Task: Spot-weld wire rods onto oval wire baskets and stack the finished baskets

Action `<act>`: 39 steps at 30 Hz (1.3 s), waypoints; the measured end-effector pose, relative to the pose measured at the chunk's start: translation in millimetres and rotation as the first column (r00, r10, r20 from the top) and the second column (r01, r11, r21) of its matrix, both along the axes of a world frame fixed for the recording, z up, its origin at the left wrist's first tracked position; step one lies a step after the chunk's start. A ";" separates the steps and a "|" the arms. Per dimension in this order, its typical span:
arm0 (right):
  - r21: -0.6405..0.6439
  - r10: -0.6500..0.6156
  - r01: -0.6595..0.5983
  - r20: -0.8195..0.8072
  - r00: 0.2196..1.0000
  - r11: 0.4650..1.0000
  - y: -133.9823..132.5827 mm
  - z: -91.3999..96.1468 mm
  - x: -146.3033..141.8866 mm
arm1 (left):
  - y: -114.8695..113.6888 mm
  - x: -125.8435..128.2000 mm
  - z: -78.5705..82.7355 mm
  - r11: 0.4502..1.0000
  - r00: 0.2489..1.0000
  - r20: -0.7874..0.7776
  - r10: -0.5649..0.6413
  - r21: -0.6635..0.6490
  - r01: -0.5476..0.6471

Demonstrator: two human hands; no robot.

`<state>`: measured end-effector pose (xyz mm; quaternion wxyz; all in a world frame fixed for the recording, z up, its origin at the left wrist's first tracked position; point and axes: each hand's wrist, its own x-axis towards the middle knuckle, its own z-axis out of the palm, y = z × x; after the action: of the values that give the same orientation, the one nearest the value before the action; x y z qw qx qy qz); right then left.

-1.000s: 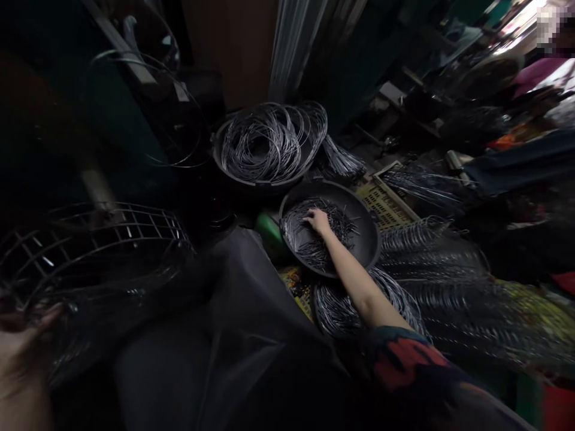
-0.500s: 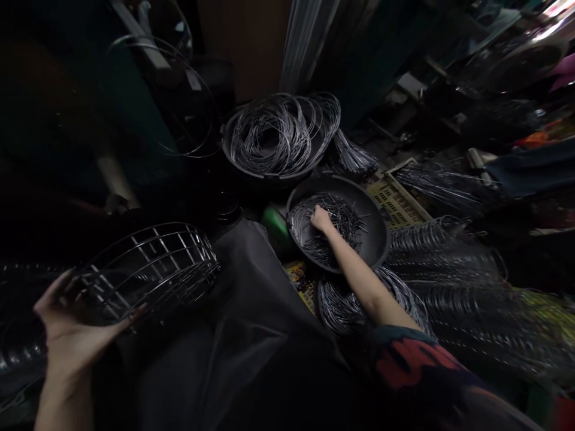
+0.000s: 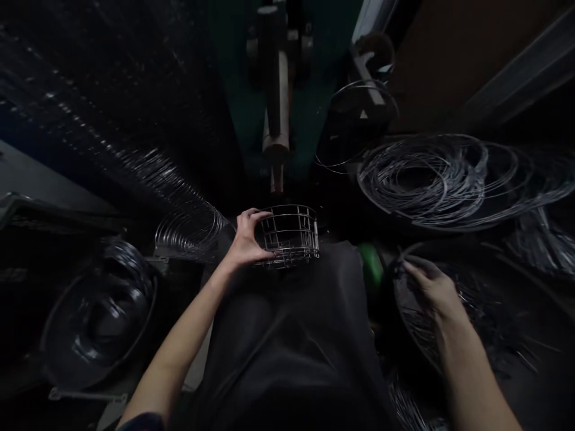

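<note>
Though half open, left hand (image 3: 245, 242) around a wire basket (image 3: 293, 231); right hand (image 3: 439, 297) over a pan (image 3: 530, 290), grip unclear.

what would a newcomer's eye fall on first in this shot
Probably the shiny wire basket near the middle, gripped at its left side by the person's left hand, above the dark cloth over the lap. Next, the big tangle of coiled wire at upper right, and the bright green object right of the cloth, a rare spot of colour in a dim scene.
</note>
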<state>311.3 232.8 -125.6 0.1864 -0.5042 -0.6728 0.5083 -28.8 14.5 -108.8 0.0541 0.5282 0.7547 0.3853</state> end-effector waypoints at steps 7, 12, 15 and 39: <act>-0.050 0.591 -0.597 -0.090 0.801 0.801 -63.5 60.9 -130.0 | 16.4 10.0 10.0 0.990 0.982 -0.143 -0.125 -0.089 0.113; 0.443 0.606 -0.684 0.327 0.725 0.579 -80.8 59.0 -167.3 | 7.5 4.2 11.3 0.987 0.973 -0.173 -0.151 -0.087 0.137; 0.529 0.579 -0.764 0.512 0.635 0.370 -88.2 51.5 -165.4 | -2.9 1.1 9.9 0.993 0.989 -0.093 -0.113 -0.044 0.110; 0.692 0.518 -0.714 0.574 0.634 0.107 -53.3 68.1 -207.8 | 20.8 -38.6 11.7 0.997 0.999 0.019 -0.029 0.071 0.028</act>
<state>103.5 179.6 -57.5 0.1256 -0.0419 -0.9897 0.0546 -67.4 35.3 -97.1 0.0484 0.5368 0.7324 0.4160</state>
